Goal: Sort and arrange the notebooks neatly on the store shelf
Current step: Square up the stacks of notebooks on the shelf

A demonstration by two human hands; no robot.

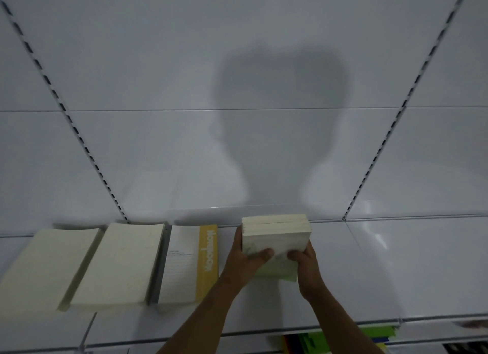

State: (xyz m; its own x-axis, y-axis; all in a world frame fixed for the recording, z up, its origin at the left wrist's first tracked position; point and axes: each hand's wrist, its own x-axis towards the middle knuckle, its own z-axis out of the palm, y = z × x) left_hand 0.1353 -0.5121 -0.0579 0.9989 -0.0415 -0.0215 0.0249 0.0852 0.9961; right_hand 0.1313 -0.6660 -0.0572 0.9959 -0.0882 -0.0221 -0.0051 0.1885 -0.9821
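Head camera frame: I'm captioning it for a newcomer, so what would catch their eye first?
Both hands, left hand and right hand, grip a small stack of cream paper notebooks at centre of the white metal shelf. To its left lies a white notebook with a yellow spine band, and above looms a large head-shaped shadow on the back panel.

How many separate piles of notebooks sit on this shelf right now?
4: two cream piles at the left, a yellow-spined pile beside them, and the pile gripped by both hands. Notebooks per pile unclear.
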